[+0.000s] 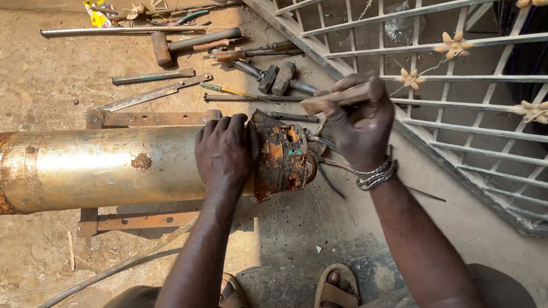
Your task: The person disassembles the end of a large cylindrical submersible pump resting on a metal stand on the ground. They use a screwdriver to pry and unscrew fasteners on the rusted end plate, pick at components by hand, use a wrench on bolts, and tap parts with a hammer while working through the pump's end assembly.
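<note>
Sandalled feet (331,296) are sitting lowest in frame on the concrete floor (26,84). We're bracing a metal cylinder (94,166) lying across a steel frame (153,219), long axis running left-right, rusty cap end (282,158) pointing right toward the white gate (454,76). Left hand (226,153) is pressing flat, fingers spread over the cylinder just beside the cap, arm reaching straight up from below. Right hand (359,122) is clenching a wooden handle (342,96) above the cap, wrist bent. Hammers (193,42) are lying beyond
</note>
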